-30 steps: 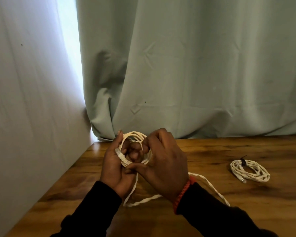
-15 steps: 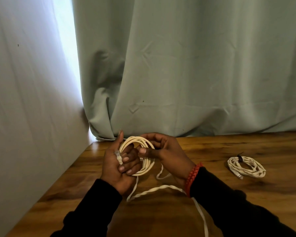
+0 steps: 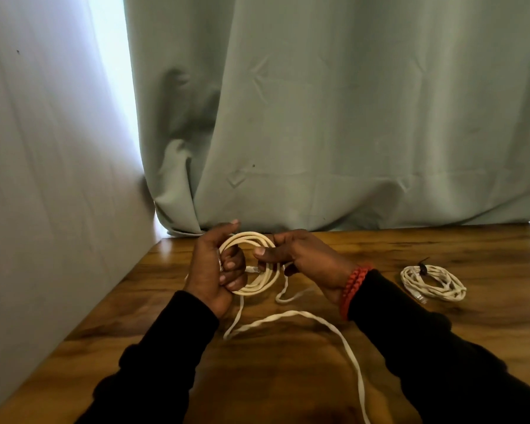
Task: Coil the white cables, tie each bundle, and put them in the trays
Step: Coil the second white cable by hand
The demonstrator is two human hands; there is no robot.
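Left hand [image 3: 214,270] grips the white cable coil [image 3: 257,261]; right hand [image 3: 300,258] pinches its rim — connector apparently inside, blurred; loose tail [image 3: 343,341] cut off below.

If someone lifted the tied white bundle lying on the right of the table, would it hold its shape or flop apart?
The tied bundle would probably stay together: a dark tie cinches its loops at the far side. The loops opposite the tie look loose and uneven, so they may sag. It likely would not roll, since it lies flat on the table.
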